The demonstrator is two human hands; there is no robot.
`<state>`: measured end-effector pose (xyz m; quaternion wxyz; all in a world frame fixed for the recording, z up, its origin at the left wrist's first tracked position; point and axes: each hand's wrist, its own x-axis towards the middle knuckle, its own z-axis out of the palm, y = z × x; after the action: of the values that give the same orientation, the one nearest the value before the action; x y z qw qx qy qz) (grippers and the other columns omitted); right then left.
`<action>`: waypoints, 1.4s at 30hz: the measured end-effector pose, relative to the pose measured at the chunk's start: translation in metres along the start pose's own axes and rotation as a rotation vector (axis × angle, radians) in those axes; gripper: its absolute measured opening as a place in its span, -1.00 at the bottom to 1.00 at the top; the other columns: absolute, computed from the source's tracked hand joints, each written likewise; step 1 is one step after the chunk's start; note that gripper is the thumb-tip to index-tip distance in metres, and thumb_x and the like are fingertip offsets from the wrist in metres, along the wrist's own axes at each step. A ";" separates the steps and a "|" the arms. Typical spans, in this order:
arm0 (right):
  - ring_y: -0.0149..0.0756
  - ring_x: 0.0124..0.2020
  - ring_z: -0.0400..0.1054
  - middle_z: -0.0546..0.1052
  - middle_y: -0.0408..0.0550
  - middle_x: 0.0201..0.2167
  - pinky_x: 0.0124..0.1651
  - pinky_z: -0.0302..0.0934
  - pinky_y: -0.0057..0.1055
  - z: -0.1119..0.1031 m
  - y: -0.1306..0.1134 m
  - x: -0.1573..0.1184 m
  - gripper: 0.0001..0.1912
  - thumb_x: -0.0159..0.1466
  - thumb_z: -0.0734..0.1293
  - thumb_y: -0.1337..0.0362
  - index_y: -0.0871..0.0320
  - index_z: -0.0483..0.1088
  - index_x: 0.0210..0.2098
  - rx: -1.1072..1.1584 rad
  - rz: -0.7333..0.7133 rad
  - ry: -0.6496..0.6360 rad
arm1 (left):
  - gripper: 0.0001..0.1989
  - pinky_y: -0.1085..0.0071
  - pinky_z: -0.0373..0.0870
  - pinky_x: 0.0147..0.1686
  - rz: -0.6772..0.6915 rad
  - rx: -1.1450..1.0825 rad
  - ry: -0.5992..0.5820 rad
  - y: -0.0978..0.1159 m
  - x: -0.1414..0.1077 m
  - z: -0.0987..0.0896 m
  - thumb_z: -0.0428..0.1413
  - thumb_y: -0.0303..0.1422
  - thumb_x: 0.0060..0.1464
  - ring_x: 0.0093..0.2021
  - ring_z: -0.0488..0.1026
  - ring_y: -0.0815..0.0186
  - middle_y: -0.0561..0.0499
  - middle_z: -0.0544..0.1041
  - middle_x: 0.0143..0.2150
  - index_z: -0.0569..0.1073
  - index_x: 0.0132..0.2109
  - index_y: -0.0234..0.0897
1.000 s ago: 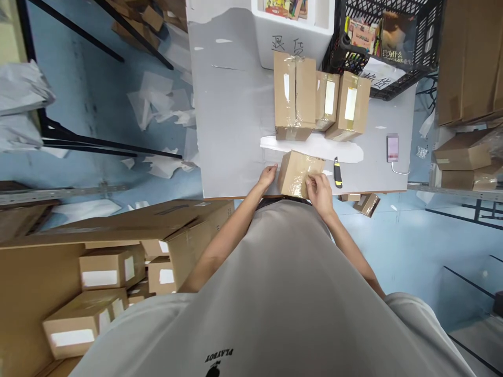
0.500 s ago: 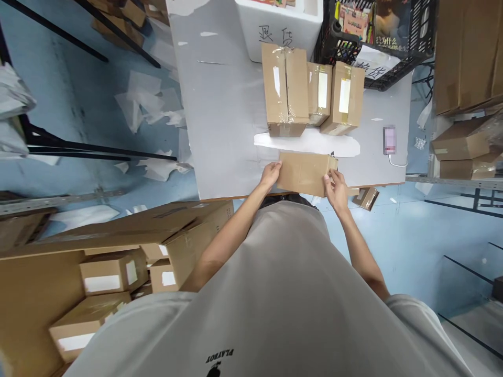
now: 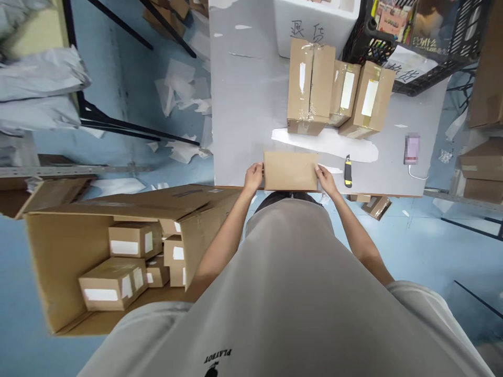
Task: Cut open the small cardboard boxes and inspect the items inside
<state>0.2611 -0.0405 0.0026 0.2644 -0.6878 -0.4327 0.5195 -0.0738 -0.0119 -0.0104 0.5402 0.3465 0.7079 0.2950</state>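
A plain brown cardboard box (image 3: 291,171) is held level between my two hands at the table's near edge. My left hand (image 3: 253,178) grips its left end, and my right hand (image 3: 326,179) has its fingers closed on the right end. The box's underside is hidden. To the right of my right hand, a black and yellow utility knife (image 3: 348,172) lies on the grey table (image 3: 247,104). Beyond the box is a strip of white paper (image 3: 326,143).
Three taped cartons (image 3: 312,86) stand farther back, before a white foam box (image 3: 314,26) and a black crate (image 3: 412,86) of books. A phone (image 3: 412,149) with a cable lies at right. A large carton (image 3: 66,262) holding several smaller boxes stands at lower left.
The view has swung left. The box in my hands has turned straighter to the table edge, and my right hand has shifted away from the knife, which now shows on the table.
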 end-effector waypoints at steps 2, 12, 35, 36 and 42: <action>0.11 0.34 0.54 0.67 0.20 0.31 0.43 0.46 0.11 -0.007 -0.001 0.009 -0.11 0.38 0.27 -0.56 0.07 0.62 0.20 0.030 0.050 0.043 | -0.52 0.18 0.57 0.18 -0.061 -0.070 -0.002 0.004 0.010 0.002 0.12 0.12 0.43 0.10 0.65 0.06 -0.24 0.72 0.10 0.60 -0.06 -0.23; 0.04 0.13 0.67 0.76 0.19 0.09 0.28 0.58 0.07 -0.015 -0.039 0.019 -0.12 0.35 0.31 -0.61 0.09 0.65 -0.05 0.207 0.114 0.045 | -0.27 0.12 0.62 0.11 -0.067 -0.116 -0.027 0.044 0.023 0.010 0.02 0.33 0.45 0.02 0.70 -0.02 -0.27 0.74 -0.09 0.61 -0.12 -0.29; 0.05 0.17 0.61 0.74 0.24 0.16 0.38 0.48 0.07 0.000 -0.029 -0.016 -0.28 0.40 0.33 -0.40 0.10 0.68 0.05 -0.099 -0.027 0.212 | -0.62 0.13 0.62 0.27 -0.007 -0.003 0.000 0.022 -0.017 -0.008 0.36 -0.24 0.22 0.15 0.70 0.03 -0.23 0.73 0.20 0.64 0.13 -0.29; 0.05 0.17 0.61 0.75 0.23 0.16 0.38 0.48 0.06 -0.001 -0.030 -0.016 -0.29 0.40 0.34 -0.40 0.10 0.67 0.05 -0.096 -0.023 0.213 | -0.62 0.13 0.61 0.29 -0.003 -0.017 -0.009 0.022 -0.016 -0.008 0.36 -0.25 0.22 0.17 0.70 0.04 -0.22 0.73 0.21 0.64 0.13 -0.29; 0.09 0.19 0.62 0.74 0.27 0.18 0.36 0.49 0.05 0.001 -0.033 -0.020 -0.25 0.39 0.33 -0.41 0.14 0.66 0.07 -0.097 0.000 0.209 | -0.63 0.10 0.58 0.36 -0.002 -0.068 -0.045 0.023 -0.015 -0.012 0.36 -0.25 0.24 0.21 0.69 0.01 -0.27 0.72 0.21 0.65 0.12 -0.32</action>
<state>0.2476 -0.0418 0.0384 0.2745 -0.7501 -0.4274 0.4233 -0.0786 -0.0113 0.0195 0.5676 0.3336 0.6856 0.3107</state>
